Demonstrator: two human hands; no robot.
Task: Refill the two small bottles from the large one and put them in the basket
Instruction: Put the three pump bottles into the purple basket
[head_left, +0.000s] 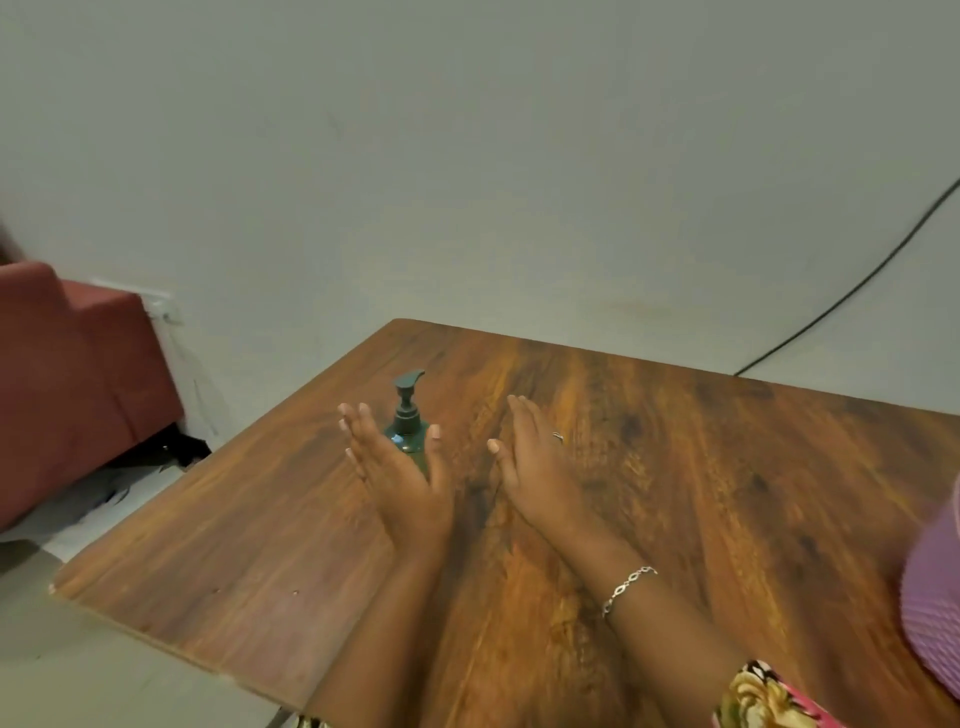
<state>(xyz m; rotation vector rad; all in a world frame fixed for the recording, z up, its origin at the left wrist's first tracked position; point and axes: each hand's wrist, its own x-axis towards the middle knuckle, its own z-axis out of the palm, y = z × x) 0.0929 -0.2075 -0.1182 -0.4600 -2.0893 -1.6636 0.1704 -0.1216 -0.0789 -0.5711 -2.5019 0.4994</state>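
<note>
A green pump bottle (405, 422) stands upright toward the far left of the table (727, 493). It has a dark, glossy, rounded body and a ridged collar under a beaked dispenser head. The left hand (400, 478) is raised just in front of it and hides its lower body. The fingers are straight and close together and the thumb stands up beside the bottle's shoulder; whether skin touches plastic cannot be told. The right hand (530, 467) is held on edge a little to the right, its fingers also straight and together and gripping nothing, with a ring (558, 437) on one finger and a chain bracelet (628, 587) at the wrist. No small bottles are in view, so the refilling seems not yet begun. The next move likely calls for closing on the bottle below the pump and unscrewing the collar. The tabletop is smooth wood-grain laminate. A ribbed purple thing (935, 597) shows at the near right edge, and it is unclear whether this is the basket.
</note>
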